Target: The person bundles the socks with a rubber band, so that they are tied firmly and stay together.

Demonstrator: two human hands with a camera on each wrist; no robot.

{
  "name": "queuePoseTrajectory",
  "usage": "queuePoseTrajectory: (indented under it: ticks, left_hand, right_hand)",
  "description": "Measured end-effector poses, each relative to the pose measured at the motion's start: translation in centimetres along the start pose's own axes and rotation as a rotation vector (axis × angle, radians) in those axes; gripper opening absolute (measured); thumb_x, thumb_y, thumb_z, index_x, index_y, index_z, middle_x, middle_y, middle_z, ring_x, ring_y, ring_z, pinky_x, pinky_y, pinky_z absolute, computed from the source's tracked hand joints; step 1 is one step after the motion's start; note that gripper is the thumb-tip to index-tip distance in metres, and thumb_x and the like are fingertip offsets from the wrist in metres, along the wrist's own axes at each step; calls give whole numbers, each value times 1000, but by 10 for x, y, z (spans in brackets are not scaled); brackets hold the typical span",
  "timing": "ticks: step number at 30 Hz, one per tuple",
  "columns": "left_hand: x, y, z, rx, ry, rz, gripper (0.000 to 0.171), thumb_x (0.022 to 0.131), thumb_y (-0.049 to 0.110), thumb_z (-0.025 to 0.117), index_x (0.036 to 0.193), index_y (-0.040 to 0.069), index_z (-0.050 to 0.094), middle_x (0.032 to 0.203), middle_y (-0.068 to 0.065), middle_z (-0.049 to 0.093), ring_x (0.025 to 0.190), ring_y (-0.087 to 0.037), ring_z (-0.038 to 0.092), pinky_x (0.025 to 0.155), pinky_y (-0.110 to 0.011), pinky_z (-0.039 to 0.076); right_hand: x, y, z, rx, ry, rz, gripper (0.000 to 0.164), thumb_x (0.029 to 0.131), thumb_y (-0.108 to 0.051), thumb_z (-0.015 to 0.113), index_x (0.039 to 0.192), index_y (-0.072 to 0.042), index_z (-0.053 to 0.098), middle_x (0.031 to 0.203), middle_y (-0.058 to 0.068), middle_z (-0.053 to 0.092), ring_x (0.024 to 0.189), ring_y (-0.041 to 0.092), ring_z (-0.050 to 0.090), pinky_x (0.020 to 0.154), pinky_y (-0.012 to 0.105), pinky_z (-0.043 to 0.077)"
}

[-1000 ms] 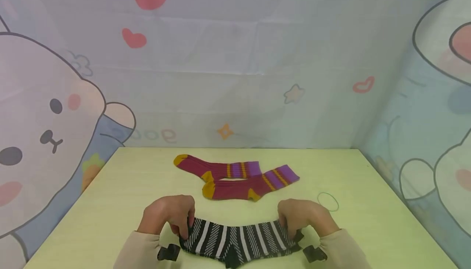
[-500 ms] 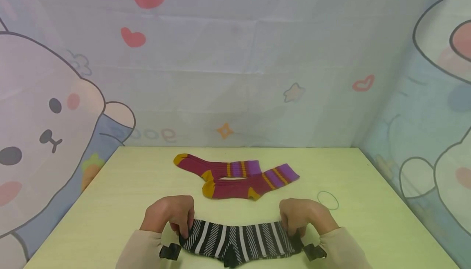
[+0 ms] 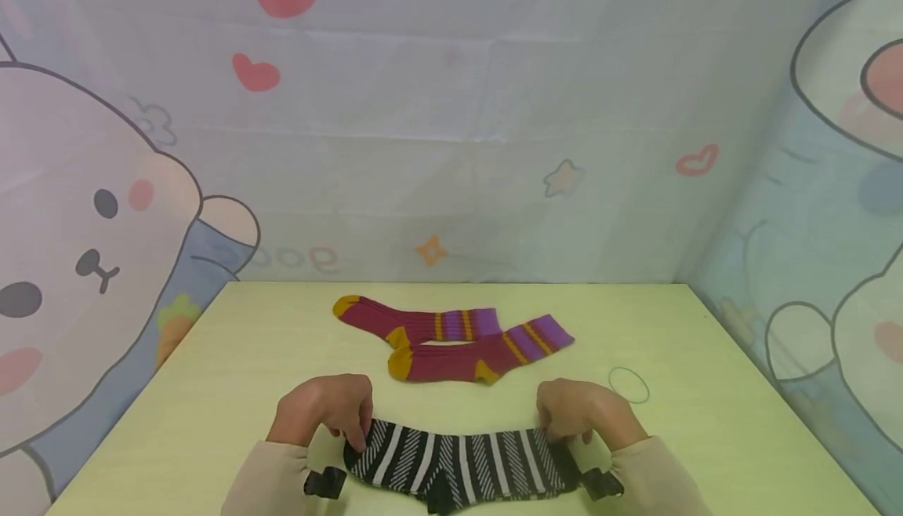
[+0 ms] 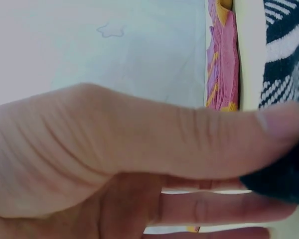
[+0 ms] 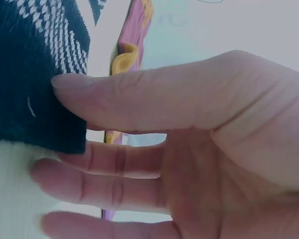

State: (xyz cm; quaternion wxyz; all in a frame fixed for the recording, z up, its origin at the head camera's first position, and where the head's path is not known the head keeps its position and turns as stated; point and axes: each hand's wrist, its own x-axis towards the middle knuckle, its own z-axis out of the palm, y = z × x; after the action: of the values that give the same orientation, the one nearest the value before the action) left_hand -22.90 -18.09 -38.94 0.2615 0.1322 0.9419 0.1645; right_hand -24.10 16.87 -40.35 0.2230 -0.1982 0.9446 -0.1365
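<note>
Since approx 1 sec ago, your R hand [image 3: 573,412] has shifted slightly outward, covering less of the black-and-white striped knit sock [image 3: 480,465], whose R end now lies flatter & tidier; your L hand [image 3: 335,406] has barely moved. That sock lies crosswise on the pale yellow rectangular bench [image 3: 734,437], front & centre, nearest you, its dark heel-like point toward you; can't tell if a 2nd lies under it.

Fingers: L thumb on top, other fingers behind, pinching the dark rounded L end; R thumb & fingers likewise pinch a corner of the dark squared R end. Remaining R fingers are loosely spread.

Step in hand looks like straightening the sock by its 2 ends. Next move prob. calls for even tension, both ends level, w/o dragging the middle askew.

Beyond it, well clear of your hands: 2 maroon ribbed socks w/ mustard toes & heels, purple striped cuffs, the far one [image 3: 416,321] partly touching the nearer one [image 3: 451,365]. Beyond your R hand, a thin green loop [image 3: 640,404] lies flat. Nothing blocks the sock itself; black wrist mounts [image 3: 326,483] hang near its ends & might snag.
</note>
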Motion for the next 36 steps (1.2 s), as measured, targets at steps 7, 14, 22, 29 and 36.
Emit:
queuePoseTrajectory:
  ticks: [7,14,22,29,36]
  left_hand:
    - [1,0,0,11,17,39,20,76,-5,82,69,11,71,70,1,64,64,-18,56,64,-35,52]
    - [2,1,-1,20,36,52,20,75,-6,82,70,10,71,68,0,63,60,-16,49,59,-31,45]
    - [5,0,1,9,26,47,21,76,-6,82,72,10,70,70,0,63,64,-17,56,64,-34,51]
    - [7,2,1,36,68,70,21,76,-7,81,73,10,70,73,1,62,68,-17,53,66,-36,50]
    - [12,0,4,43,148,114,21,76,-9,80,75,9,70,75,0,62,72,-17,54,70,-39,52]
  right_hand:
    - [1,2,0,-69,37,-54,22,68,6,76,65,-11,62,62,-3,56,54,12,50,50,28,45]
    - [-1,5,-5,-19,88,-82,29,59,10,76,69,-10,57,67,-2,55,60,14,49,55,30,42]
    - [1,10,-4,-2,75,-124,33,63,12,77,76,-13,60,75,-4,56,70,16,52,64,34,49]
    - [4,11,-5,-20,99,-154,27,66,15,70,73,-11,65,74,-6,59,71,15,55,65,34,52]
    - [8,13,-5,-59,176,-191,29,70,19,57,72,-6,73,73,-2,66,72,15,61,72,39,57]
